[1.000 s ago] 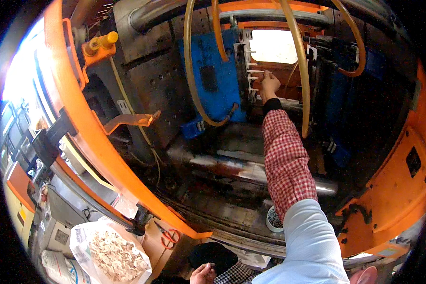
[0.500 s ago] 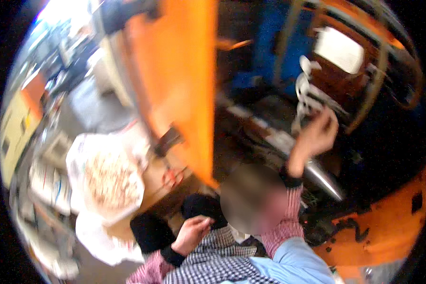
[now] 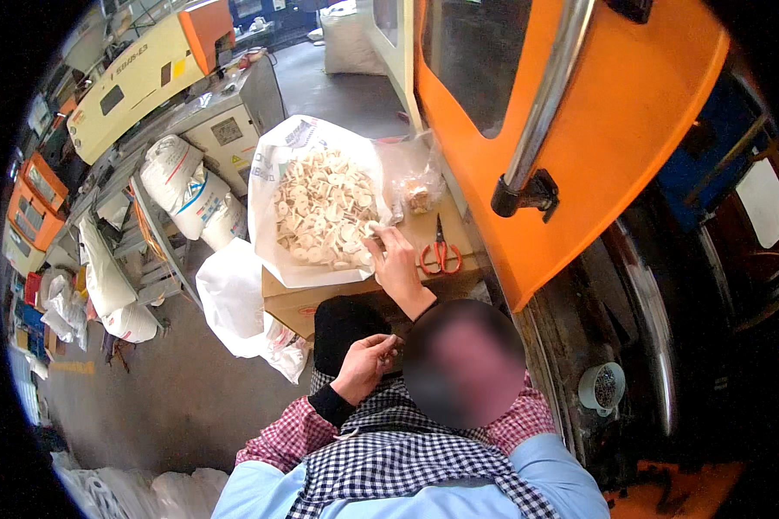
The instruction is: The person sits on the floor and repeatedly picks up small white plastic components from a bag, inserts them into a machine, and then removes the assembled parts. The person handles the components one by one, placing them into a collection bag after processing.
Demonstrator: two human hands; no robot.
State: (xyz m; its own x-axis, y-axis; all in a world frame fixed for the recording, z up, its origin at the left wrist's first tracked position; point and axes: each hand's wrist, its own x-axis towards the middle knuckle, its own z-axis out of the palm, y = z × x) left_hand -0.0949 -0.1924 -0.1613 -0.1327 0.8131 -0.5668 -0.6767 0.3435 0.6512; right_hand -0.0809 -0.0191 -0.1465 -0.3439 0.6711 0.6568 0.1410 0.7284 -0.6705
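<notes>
At the right rim of the open white sack (image 3: 273,242), my right hand (image 3: 398,268) has its fingers closed round a small cream plastic piece (image 3: 372,228). The sack is heaped with similar cream pieces (image 3: 325,203), round discs with stems. It sits on a cardboard box (image 3: 299,303). My left hand (image 3: 363,368) is over my lap, thumb and fingertips pinched together; whatever is between them is too small to make out. Beside my right hand, red-handled scissors (image 3: 441,256) lie on the box, near a clear plastic bag (image 3: 417,190) with small pieces in it.
An orange machine door (image 3: 571,164) with a metal handle (image 3: 552,95) stands close on the right. The dark machine opening lies beyond it, with a small white tub (image 3: 601,387) below. Filled white sacks (image 3: 186,190) and a metal cabinet (image 3: 229,138) stand at the left.
My right hand has come out of the machine opening, over to the sack on the left. The view has swung left with it. My left hand stays pinched over my lap.
</notes>
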